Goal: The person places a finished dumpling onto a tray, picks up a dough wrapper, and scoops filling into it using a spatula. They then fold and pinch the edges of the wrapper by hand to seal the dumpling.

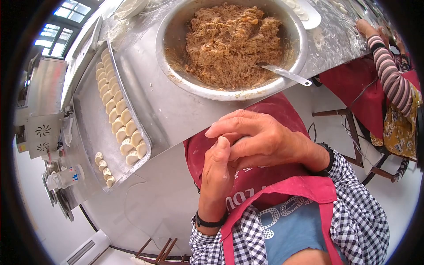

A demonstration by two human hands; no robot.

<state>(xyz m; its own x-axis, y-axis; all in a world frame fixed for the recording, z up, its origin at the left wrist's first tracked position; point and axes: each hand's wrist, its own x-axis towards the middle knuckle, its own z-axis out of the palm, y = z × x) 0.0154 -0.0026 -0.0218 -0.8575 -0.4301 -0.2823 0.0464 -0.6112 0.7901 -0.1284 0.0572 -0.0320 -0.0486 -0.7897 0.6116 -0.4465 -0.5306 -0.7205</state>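
Observation:
My left hand (217, 170) and my right hand (263, 138) are pressed together in front of my red apron (282, 114), just off the table edge. Both sets of fingers are curled and closed against each other; whatever lies between them, if anything, is hidden. Beyond the hands stands a wide metal bowl (299, 62) heaped with brown minced filling (232, 44). A flat metal spatula (289, 75) is stuck in the filling, its handle resting over the rim. To the left, a metal tray (90, 119) carries rows of folded dumplings (115, 104) and a few smaller ones (104, 170) in its near corner.
A white plate (310, 15) with pale pieces sits behind the bowl. Flour dusts the metal table (333, 42). At the right, another person in a striped sleeve (392, 79) works at the table, near a wooden stool (353, 128). Metal equipment (44, 132) stands at the left.

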